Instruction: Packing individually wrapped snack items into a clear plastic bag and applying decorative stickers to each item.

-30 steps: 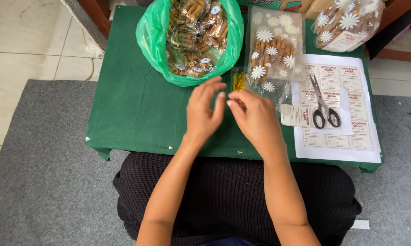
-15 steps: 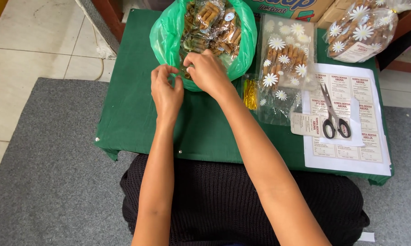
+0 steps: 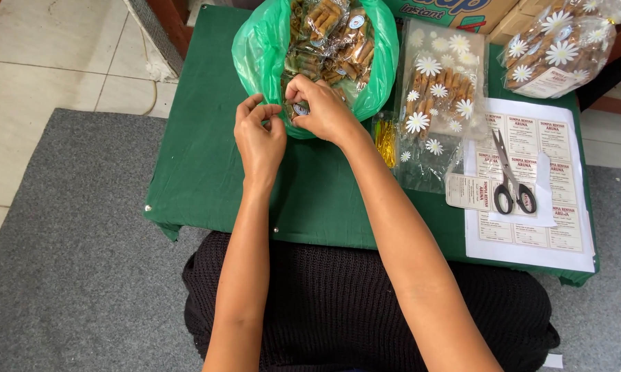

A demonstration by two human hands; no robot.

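Observation:
Both hands work at the near rim of a green plastic bag (image 3: 255, 48) full of small clear packets of brown rolled snacks (image 3: 331, 31). My right hand (image 3: 321, 107) pinches one small snack packet (image 3: 299, 109) with a round sticker at the bag's edge. My left hand (image 3: 259, 134) is beside it, fingers curled and pinched towards the same packet; whether it grips the packet is hard to tell. The bag sits on a low table covered in green cloth (image 3: 200, 158).
A clear daisy-printed bag of snacks (image 3: 438, 96) lies right of the green bag, with gold twist ties (image 3: 386, 141) beside it. Black-handled scissors (image 3: 509, 179) rest on a white label sheet (image 3: 531, 227). Another daisy-printed bag (image 3: 551, 52) and cardboard boxes (image 3: 455, 12) stand behind. A grey carpet (image 3: 69, 262) surrounds the table.
Both hands moved from the table's middle, near the twist ties, up and left to the green bag's rim. The right hand now pinches a packet there.

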